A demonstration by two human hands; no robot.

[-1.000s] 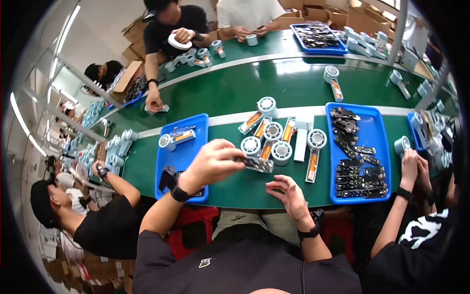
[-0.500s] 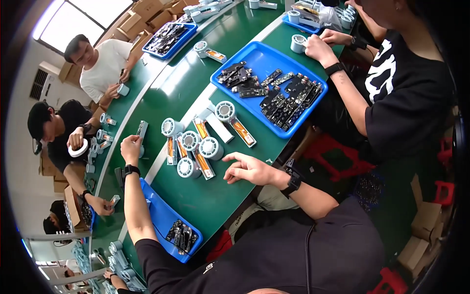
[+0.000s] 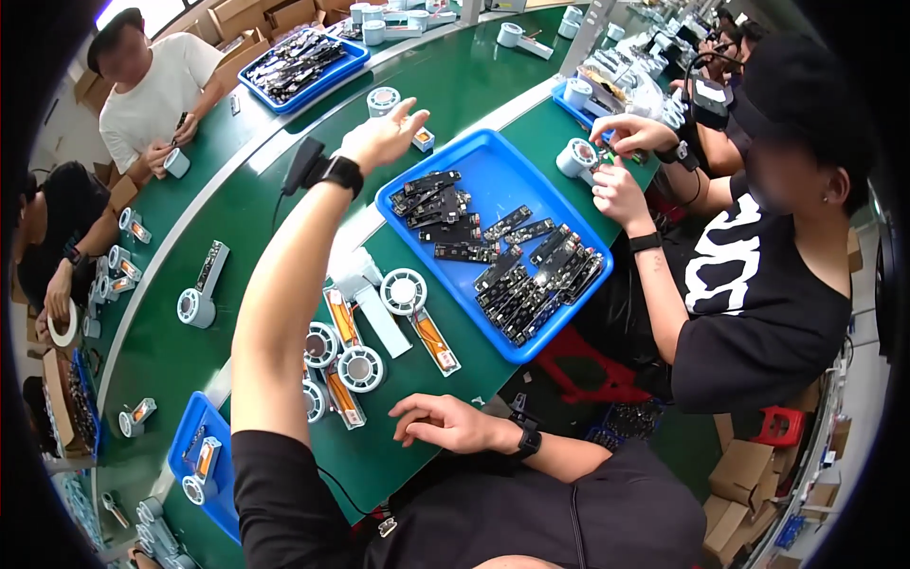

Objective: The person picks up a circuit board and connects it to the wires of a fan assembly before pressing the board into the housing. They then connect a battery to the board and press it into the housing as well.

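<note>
My left hand (image 3: 384,137) is stretched out across the table, fingers spread and with nothing in it. It is beside a light-blue handheld fan (image 3: 383,98), partly covering it; I cannot tell if they touch. Near the table's front edge hovers my right hand (image 3: 450,423), open, its fingers loosely bent and holding nothing. Between my arms lie several fans with opened handles showing orange parts, one of them a fan (image 3: 404,289) beside a pale handle cover (image 3: 384,322). To the left of my forearm lies a fan with a circuit board in its handle (image 3: 197,305).
A blue tray (image 3: 393,204) of black circuit boards stands right of my left hand. Another blue tray (image 3: 185,431), with a fan in it, is partly behind my left arm. Co-workers sit at the right and far left; one handles a fan (image 3: 576,156).
My left hand has let go of the board-fitted fan, which now lies on the left, and has moved away rightward to the far fan. My view has shifted right; my right hand stays near the edge.
</note>
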